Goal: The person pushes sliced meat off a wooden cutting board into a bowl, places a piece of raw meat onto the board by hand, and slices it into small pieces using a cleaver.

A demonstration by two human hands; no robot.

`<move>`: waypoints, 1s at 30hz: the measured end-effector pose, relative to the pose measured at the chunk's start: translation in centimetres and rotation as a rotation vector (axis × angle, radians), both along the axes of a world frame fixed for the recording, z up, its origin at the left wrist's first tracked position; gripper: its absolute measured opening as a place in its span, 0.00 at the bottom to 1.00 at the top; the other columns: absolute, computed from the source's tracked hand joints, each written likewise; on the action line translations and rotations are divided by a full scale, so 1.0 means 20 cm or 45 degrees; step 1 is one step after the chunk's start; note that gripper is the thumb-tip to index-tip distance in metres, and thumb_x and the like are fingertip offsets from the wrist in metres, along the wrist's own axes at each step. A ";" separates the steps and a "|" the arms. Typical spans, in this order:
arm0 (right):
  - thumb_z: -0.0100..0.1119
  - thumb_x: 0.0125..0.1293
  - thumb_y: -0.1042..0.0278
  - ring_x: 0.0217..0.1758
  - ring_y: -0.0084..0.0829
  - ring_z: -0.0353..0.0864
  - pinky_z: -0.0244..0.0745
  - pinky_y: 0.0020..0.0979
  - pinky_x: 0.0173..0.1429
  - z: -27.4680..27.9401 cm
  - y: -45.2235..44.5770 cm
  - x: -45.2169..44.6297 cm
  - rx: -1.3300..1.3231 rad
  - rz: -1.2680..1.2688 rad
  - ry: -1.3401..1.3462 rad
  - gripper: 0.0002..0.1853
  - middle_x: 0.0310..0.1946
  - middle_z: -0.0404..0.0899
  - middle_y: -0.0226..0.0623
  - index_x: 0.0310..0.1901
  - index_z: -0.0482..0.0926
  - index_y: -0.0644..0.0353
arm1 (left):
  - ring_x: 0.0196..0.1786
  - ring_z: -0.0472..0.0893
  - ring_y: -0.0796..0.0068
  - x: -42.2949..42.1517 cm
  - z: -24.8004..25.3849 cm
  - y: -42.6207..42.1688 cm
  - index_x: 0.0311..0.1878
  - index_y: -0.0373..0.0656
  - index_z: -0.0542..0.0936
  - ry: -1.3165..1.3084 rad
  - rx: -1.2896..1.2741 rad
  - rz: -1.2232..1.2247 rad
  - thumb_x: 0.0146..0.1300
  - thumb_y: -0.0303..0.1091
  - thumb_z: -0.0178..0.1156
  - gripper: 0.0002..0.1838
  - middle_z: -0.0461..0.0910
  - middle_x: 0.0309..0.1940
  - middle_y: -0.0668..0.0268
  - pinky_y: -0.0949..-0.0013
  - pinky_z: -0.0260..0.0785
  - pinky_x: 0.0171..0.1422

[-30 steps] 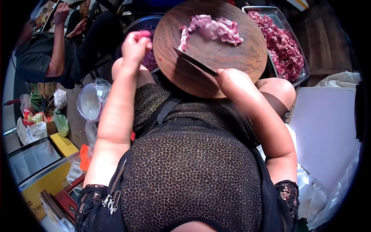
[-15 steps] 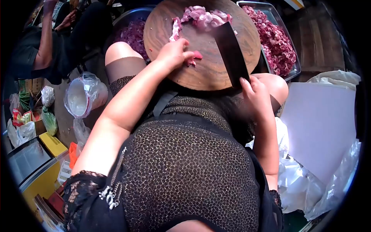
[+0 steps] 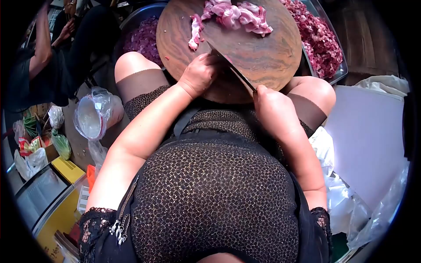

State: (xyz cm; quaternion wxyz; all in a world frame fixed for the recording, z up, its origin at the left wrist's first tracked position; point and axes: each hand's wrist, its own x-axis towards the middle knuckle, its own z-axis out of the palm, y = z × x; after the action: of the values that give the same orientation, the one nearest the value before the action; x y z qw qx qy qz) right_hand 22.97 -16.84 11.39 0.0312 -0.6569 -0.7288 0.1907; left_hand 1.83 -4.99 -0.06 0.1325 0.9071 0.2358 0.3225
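My right hand (image 3: 272, 108) is wrapped round the handle of a dark cleaver (image 3: 232, 65), whose blade slants up and left over the round wooden board (image 3: 267, 63). My left hand (image 3: 200, 75) is closed on the board's near left part, close beside the blade; what its fingers hold is hidden. Pale pink meat pieces (image 3: 239, 17) lie in a heap across the far part of the board. A narrow strip of meat (image 3: 195, 31) lies apart from them, beyond my left hand.
A metal tray of chopped meat (image 3: 322, 44) stands right of the board, a basin of meat pieces (image 3: 144, 40) left of it. A plastic-lined bucket (image 3: 91, 117) is on the floor at left. Another person's arm (image 3: 41, 48) shows at upper left. A white panel (image 3: 366, 136) lies at right.
My left hand came from over the left basin to the board, where a small red piece showed in its fingers, now hidden. The cleaver swung upright to the right, then back beside my left hand.
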 end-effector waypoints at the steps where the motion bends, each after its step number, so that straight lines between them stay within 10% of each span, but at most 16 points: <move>1: 0.51 0.69 0.70 0.31 0.50 0.83 0.78 0.48 0.35 -0.01 0.02 -0.01 -0.009 -0.007 0.007 0.09 0.26 0.80 0.51 0.32 0.73 0.64 | 0.50 0.81 0.58 0.00 0.01 0.00 0.44 0.42 0.85 0.006 -0.050 0.020 0.53 0.29 0.64 0.13 0.83 0.44 0.61 0.59 0.73 0.59; 12: 0.52 0.70 0.62 0.36 0.55 0.83 0.77 0.51 0.42 -0.07 0.21 0.03 0.175 -0.119 0.047 0.11 0.29 0.81 0.53 0.38 0.77 0.63 | 0.56 0.79 0.56 -0.11 0.08 -0.05 0.51 0.38 0.82 -0.128 -0.409 0.394 0.58 0.35 0.71 0.19 0.81 0.50 0.55 0.61 0.72 0.63; 21: 0.50 0.69 0.69 0.31 0.53 0.82 0.77 0.49 0.34 0.03 0.01 -0.01 -0.027 0.096 0.067 0.09 0.26 0.81 0.53 0.33 0.73 0.66 | 0.47 0.82 0.60 -0.08 0.01 -0.01 0.41 0.42 0.85 -0.038 -0.677 -0.016 0.57 0.29 0.64 0.09 0.83 0.45 0.62 0.63 0.76 0.53; 24: 0.47 0.68 0.73 0.32 0.53 0.83 0.77 0.49 0.36 -0.02 0.11 -0.10 0.039 0.129 0.113 0.08 0.28 0.81 0.54 0.33 0.73 0.66 | 0.50 0.82 0.61 -0.08 0.03 -0.03 0.42 0.44 0.85 0.094 -0.072 0.062 0.57 0.30 0.64 0.10 0.83 0.47 0.63 0.63 0.75 0.56; 30: 0.49 0.66 0.70 0.40 0.53 0.85 0.79 0.49 0.46 -0.05 0.28 -0.09 -0.104 0.153 0.059 0.10 0.34 0.83 0.55 0.37 0.79 0.65 | 0.49 0.80 0.58 -0.10 0.06 -0.08 0.43 0.49 0.86 0.125 -0.244 0.030 0.56 0.32 0.66 0.10 0.82 0.45 0.63 0.60 0.73 0.59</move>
State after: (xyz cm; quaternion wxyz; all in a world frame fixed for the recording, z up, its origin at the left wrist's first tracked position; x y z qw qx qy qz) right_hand 21.18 -11.30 10.45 0.0098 -0.6080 -0.7578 0.2368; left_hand -0.09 -6.57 1.06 0.2032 0.9021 0.2825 0.2550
